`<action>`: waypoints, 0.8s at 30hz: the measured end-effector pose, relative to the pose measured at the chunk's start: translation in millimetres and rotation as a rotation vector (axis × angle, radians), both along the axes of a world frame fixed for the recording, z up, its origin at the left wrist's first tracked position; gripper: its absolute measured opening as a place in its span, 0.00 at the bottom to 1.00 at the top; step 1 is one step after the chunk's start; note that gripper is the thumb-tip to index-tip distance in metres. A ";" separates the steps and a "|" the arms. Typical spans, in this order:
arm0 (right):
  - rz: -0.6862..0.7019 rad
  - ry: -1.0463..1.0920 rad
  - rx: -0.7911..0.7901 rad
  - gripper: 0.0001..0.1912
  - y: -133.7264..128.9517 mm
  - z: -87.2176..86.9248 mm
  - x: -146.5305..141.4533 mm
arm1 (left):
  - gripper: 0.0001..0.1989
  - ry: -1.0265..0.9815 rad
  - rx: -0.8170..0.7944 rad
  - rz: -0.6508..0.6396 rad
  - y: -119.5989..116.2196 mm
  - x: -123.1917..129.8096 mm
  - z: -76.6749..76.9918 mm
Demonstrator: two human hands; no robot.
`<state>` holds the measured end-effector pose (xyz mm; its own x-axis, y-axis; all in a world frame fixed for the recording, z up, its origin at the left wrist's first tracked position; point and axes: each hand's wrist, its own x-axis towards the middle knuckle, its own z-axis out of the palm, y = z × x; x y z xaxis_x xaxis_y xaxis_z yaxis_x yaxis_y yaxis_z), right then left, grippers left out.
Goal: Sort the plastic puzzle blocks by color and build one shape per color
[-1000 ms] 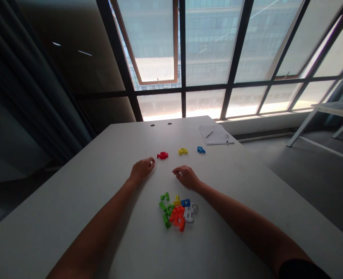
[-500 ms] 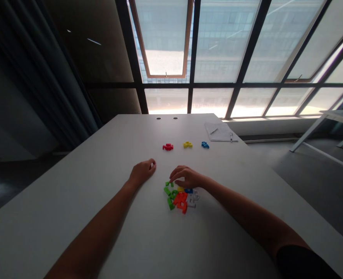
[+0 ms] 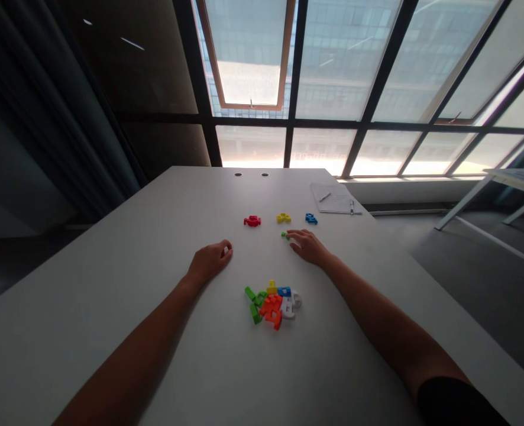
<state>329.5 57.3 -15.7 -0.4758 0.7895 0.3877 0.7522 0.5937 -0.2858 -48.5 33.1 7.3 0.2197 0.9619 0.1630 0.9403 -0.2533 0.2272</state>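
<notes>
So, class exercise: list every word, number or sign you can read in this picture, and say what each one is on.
Sheet of paper: printing too small to read.
Lower window pane: faint lettering, too blurred to read.
Small green piece by the right hand: no readable marking.
No text can be quoted.

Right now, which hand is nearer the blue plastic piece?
Right: the right hand lies just in front of the blue plastic piece, not touching it, while the left hand rests much farther off to its left.
</notes>
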 end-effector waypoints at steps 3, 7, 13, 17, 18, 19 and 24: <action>-0.031 -0.027 -0.024 0.22 -1.1 -0.4 2.8 | 0.14 0.004 0.006 -0.003 0.7 -0.1 -1.5; 0.045 -0.087 -0.046 0.23 -17.9 8.4 -20.8 | 0.15 0.000 0.005 0.000 -0.5 1.7 0.2; 0.185 -0.161 -0.106 0.26 -27.5 12.4 -83.0 | 0.13 0.021 0.005 0.013 -1.5 3.5 1.5; 0.191 -0.122 -0.106 0.32 -22.9 7.1 -96.5 | 0.13 0.031 0.004 0.012 -1.8 3.5 1.6; 0.182 -0.095 -0.096 0.32 -23.1 6.3 -95.3 | 0.13 0.036 0.003 0.012 -1.8 3.5 1.7; 0.176 -0.070 -0.086 0.31 -24.2 6.3 -93.3 | 0.13 0.039 0.002 0.011 -1.9 3.4 1.9; 0.316 0.034 -0.088 0.16 -41.8 23.2 -88.3 | 0.13 0.038 0.001 0.011 -2.3 3.5 2.0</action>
<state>241.1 15.4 7.5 -0.6906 0.6361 0.3442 0.5239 0.7681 -0.3683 -45.1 30.8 9.2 0.2154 0.9641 0.1553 0.9510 -0.2433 0.1909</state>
